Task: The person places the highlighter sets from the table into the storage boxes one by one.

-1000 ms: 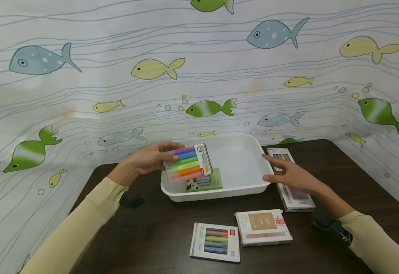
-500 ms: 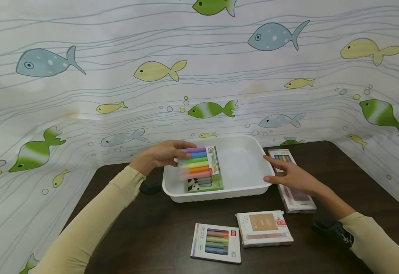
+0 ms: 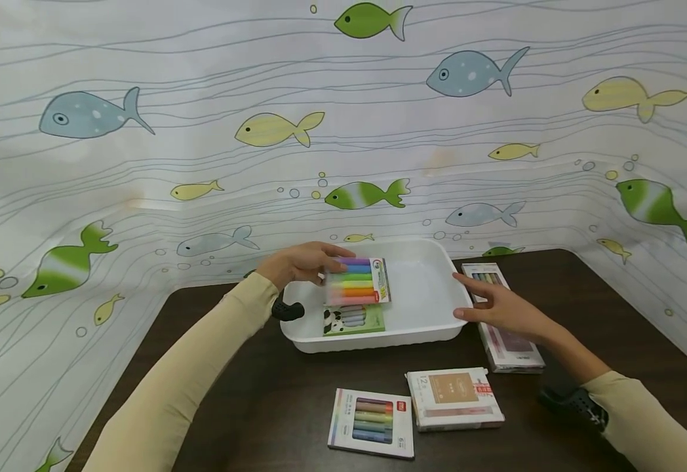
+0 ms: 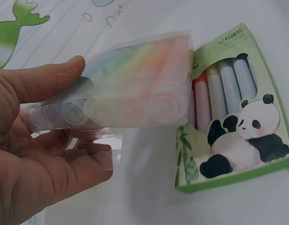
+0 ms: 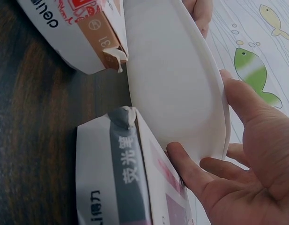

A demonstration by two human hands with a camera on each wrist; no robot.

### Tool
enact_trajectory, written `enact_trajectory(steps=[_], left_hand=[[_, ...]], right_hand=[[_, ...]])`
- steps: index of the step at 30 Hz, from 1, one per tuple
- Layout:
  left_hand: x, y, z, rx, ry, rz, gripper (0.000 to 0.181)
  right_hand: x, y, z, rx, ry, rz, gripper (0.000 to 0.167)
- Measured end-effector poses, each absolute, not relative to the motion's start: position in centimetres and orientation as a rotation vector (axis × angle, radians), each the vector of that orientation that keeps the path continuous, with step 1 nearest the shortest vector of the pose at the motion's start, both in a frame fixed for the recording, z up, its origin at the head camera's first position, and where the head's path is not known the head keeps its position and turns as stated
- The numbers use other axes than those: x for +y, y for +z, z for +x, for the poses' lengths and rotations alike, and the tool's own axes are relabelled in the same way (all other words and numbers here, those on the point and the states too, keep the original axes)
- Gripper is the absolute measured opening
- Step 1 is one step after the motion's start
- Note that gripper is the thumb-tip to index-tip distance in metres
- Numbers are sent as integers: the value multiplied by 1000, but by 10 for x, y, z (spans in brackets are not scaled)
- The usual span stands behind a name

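Observation:
In the head view my left hand (image 3: 303, 263) pinches a clear pack of rainbow-coloured highlighters (image 3: 356, 282) by its left end, over the left part of a white tray (image 3: 423, 295). Below it, inside the tray, lies a green panda highlighter box (image 3: 349, 322). The left wrist view shows the thumb on top of the pack (image 4: 135, 89) and the other fingers beneath; the pack's edge overlaps the panda box (image 4: 238, 112). At the tray's right end my right hand (image 3: 499, 307) touches the rim with spread, fairly straight fingers; in the right wrist view its other fingers are partly hidden.
A white box of six coloured pens (image 3: 372, 423) lies on the dark table (image 3: 249, 400) before the tray, beside a white and brown box (image 3: 455, 398). A long white box (image 3: 511, 347) lies right of the tray, under the right hand. A fish-patterned sheet (image 3: 296, 72) stands behind.
My left hand has carried the highlighter pack rightward, further over the tray and above the panda box. The right hand has stayed at the tray's right end.

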State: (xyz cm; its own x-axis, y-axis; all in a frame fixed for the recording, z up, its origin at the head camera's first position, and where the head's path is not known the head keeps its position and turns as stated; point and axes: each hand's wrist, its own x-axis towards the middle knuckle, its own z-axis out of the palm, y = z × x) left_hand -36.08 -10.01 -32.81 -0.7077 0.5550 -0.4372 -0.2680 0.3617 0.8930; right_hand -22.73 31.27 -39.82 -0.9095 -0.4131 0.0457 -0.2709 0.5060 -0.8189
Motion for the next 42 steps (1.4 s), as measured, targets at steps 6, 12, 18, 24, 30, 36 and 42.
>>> enact_trajectory(steps=[6,12,18,24,30,36,42], left_hand=[[-94,-331,-363,1886,1416,274,50],[-94,-330,-362,1900,1398,235,50],[-99,-328,-362,1987,1384,189,51],[-98,-313,-355,2237,1271,263,46],[-98,-284,-341,2504,1051,461,47],[-103,-276,-334,2593,930,526,48],[-117,-285,-332,2635,891,556,49]], right_hand=[[311,-399,-229,2595,-1362,-611,84],[310,-400,-230,2570,-1367,-618,84],[311,-400,-229,2560,-1367,-617,84],[312,-400,-229,2577,-1375,-630,84],[313,-400,-228,2565,-1399,-626,84],[313,-400,-229,2572,-1396,-611,84],[313,-400,-228,2575,-1388,-620,84]])
